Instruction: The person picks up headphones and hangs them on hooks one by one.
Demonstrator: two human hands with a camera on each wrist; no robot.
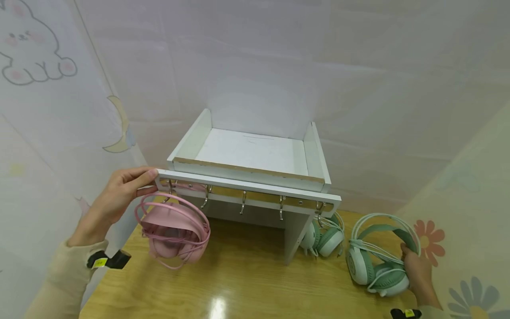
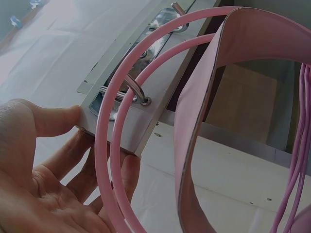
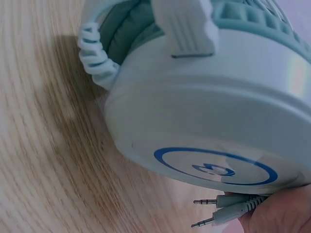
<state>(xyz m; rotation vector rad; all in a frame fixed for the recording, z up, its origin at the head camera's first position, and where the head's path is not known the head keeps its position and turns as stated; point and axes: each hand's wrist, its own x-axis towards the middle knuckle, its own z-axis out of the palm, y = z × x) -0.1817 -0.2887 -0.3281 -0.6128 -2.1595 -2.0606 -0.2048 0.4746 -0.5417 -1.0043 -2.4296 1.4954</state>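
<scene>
My left hand (image 1: 113, 195) grips the left end of a white hook rail (image 1: 239, 183), thumb on one face and fingers on the other. Pink headphones (image 1: 173, 217) hang by their headband tubes from the leftmost hook; in the left wrist view a metal hook (image 2: 136, 90) passes under the tubes. At the right, my right hand (image 1: 418, 270) holds mint-green and white headphones (image 1: 360, 266) by the side of the headband, low over the table. Their cable is wrapped around them. In the right wrist view two audio plugs (image 3: 214, 222) stick out beside the hand.
Behind the rail stands a white shelf (image 1: 251, 153) with raised sides and a panel reaching down to the wooden table (image 1: 239, 283). A second pair of green headphones (image 1: 330, 241) lies right of that panel. Several metal hooks line the rail. Printed cloth walls enclose the table.
</scene>
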